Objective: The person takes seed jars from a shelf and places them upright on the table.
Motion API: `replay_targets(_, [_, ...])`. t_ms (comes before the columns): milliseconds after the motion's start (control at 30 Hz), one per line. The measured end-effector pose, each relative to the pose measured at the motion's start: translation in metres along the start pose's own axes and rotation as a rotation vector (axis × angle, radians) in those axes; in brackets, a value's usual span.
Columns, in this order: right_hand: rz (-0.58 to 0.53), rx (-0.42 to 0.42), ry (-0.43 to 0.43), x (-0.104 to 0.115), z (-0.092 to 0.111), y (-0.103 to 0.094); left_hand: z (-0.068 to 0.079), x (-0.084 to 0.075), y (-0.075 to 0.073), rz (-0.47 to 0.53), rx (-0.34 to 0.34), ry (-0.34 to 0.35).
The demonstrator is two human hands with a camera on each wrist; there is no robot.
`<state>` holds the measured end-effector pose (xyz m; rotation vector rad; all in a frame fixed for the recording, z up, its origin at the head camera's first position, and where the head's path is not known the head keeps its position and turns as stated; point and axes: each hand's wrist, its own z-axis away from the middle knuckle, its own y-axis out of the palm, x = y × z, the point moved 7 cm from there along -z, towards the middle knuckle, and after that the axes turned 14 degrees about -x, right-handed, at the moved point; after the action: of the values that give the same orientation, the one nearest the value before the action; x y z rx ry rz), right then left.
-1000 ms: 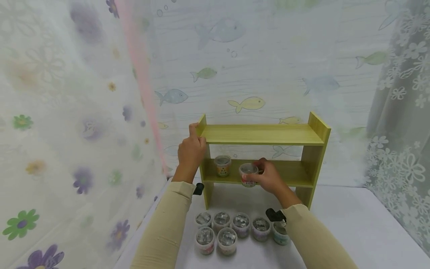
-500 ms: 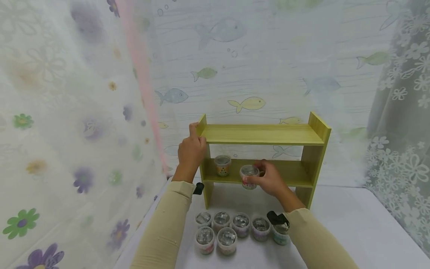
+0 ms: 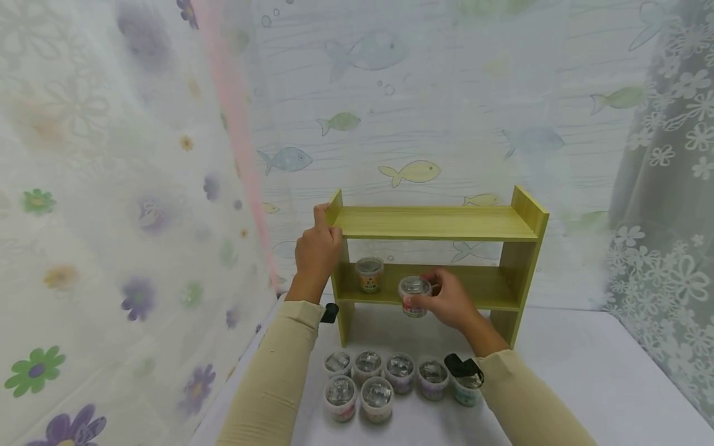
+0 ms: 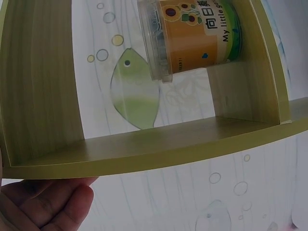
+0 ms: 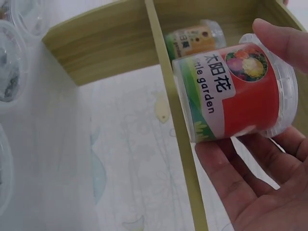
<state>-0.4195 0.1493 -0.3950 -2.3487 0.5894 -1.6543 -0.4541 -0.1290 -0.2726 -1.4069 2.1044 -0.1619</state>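
Note:
The right hand holds a small lidded plastic tub between thumb and fingers. The tub has a red label with a flower picture and "little garden" on it, and is at the front edge of the middle board of a yellow-green wooden shelf. Whether its base rests on the board cannot be told. A second tub, with an orange sunflower label, stands on that board near the left side. The left hand grips the shelf's left side panel near the top, its fingers against the outer face.
Several lidded tubs stand on the white tabletop in front of the shelf, in two rows. The right wrist strap hangs over the rightmost tub. Printed curtains stand behind and at both sides.
The right hand and the red-labelled tub have shifted slightly down, towards the viewer. The left hand stays where it was on the shelf.

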Motion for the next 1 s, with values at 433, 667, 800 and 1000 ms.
replay_targets(433, [0.047, -0.053, -0.029, -0.004, 0.015, 0.001, 0.0, 0.001, 0.0, -0.003, -0.004, 0.003])
replay_targets(667, [0.036, -0.046, -0.014, -0.012, 0.025, 0.003, 0.001, 0.002, 0.001, -0.004, -0.014, 0.013])
replay_targets(800, [0.031, -0.043, -0.007, -0.015, 0.032, 0.005, 0.001, 0.002, 0.001, 0.004, -0.008, 0.011])
replay_targets(1000, [0.038, -0.041, 0.008, -0.021, 0.041, 0.008, 0.0, 0.001, 0.001, 0.018, -0.011, 0.017])
